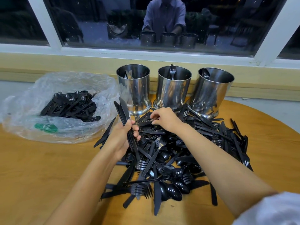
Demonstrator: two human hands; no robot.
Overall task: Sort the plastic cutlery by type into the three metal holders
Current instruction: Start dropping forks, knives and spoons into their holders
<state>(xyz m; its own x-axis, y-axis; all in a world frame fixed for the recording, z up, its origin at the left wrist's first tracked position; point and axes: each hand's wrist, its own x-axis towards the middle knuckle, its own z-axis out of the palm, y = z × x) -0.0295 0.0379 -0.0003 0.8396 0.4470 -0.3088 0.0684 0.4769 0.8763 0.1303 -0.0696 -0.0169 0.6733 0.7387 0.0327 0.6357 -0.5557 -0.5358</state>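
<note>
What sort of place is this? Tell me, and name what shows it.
Probably a café or canteen dining area, though that is uncertain: a wooden table beside a large window, three metal holders, and a clear bag of black plastic cutlery.

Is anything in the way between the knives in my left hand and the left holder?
Nothing visible. The knives in the left hand stand just in front of the left holder, whose mouth is open. The bag lies off to the left; the right hand is at the pile.

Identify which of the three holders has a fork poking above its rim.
The middle holder: a fork rises past its rim; left holder and right holder show none.
</note>
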